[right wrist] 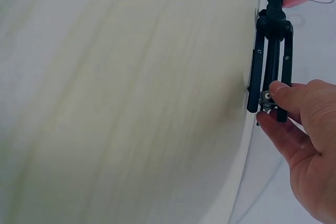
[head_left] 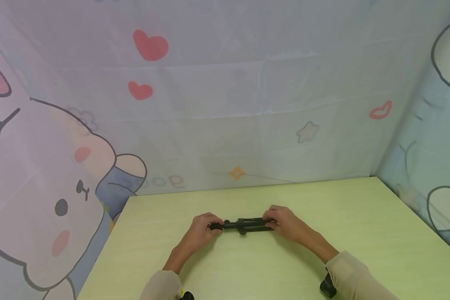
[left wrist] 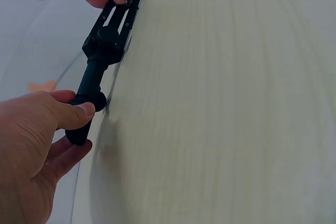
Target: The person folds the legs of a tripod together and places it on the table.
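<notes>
A small black tripod (head_left: 243, 225) lies sideways between the two hands, close over the table, its legs folded alongside the centre post. My left hand (head_left: 204, 228) pinches the narrow head end, thumb on the near side. On the other end, my right hand (head_left: 283, 223) holds the leg ends between thumb and fingers. In the right wrist view the right thumb (right wrist: 283, 92) presses beside a small metal fitting (right wrist: 266, 97) between the legs. A round knob (left wrist: 98, 100) sticks out near the left thumb (left wrist: 79, 115).
The pale yellow-green table (head_left: 360, 225) extends around both hands, its far edge against a printed cloth backdrop (head_left: 225, 104) with hearts and a rabbit. Cloth also hangs at the left and right. A black wrist device (head_left: 328, 286) sits at the right sleeve.
</notes>
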`<state>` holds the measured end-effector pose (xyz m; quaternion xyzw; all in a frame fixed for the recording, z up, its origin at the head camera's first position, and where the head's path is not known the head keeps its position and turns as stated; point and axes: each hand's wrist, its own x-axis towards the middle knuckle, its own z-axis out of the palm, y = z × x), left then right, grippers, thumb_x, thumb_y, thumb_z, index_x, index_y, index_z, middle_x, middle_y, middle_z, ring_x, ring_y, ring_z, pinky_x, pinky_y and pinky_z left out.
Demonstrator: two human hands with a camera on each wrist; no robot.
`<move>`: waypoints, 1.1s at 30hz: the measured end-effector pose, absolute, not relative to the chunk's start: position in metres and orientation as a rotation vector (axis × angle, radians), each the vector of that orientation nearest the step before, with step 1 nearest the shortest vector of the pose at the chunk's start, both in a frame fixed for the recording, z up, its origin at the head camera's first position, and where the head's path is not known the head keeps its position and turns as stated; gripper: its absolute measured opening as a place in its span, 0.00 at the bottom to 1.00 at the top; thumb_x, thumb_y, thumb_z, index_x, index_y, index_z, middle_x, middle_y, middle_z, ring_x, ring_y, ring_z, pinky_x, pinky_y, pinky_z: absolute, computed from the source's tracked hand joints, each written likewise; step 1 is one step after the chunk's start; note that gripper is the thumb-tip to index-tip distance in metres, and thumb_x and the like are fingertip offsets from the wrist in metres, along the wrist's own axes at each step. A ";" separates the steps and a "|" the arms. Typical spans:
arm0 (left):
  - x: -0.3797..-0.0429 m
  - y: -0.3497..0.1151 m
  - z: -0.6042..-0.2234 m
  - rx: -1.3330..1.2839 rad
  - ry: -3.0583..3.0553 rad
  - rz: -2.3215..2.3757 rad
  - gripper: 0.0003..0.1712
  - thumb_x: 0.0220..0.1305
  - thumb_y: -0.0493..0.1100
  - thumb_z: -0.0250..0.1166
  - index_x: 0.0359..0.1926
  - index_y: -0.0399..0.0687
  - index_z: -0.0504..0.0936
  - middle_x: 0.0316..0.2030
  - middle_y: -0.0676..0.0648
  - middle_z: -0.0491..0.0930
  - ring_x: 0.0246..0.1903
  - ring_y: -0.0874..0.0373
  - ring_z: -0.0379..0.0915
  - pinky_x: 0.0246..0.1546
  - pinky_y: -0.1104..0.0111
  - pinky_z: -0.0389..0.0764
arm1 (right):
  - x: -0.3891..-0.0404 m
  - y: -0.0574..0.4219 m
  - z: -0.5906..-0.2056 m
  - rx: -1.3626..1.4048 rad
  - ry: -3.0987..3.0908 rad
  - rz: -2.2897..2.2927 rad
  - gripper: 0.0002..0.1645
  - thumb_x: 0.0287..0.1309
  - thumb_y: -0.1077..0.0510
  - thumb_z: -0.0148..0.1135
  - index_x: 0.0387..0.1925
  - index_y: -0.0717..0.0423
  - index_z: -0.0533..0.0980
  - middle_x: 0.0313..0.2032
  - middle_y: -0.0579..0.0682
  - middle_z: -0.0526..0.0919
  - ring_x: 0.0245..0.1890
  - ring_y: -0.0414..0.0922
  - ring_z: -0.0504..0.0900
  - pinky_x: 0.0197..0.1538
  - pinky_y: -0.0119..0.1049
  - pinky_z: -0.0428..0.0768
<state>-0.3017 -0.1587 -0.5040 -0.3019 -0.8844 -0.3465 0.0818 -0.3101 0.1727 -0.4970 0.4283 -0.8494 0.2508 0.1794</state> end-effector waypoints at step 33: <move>-0.296 -0.163 -0.480 -0.956 -2.782 -0.845 0.21 0.71 0.39 0.69 0.62 0.41 0.81 0.59 0.41 0.78 0.59 0.39 0.75 0.58 0.45 0.78 | -0.308 0.191 -0.479 1.088 -2.673 0.627 0.17 0.67 0.56 0.70 0.54 0.59 0.82 0.46 0.52 0.83 0.43 0.50 0.83 0.44 0.44 0.84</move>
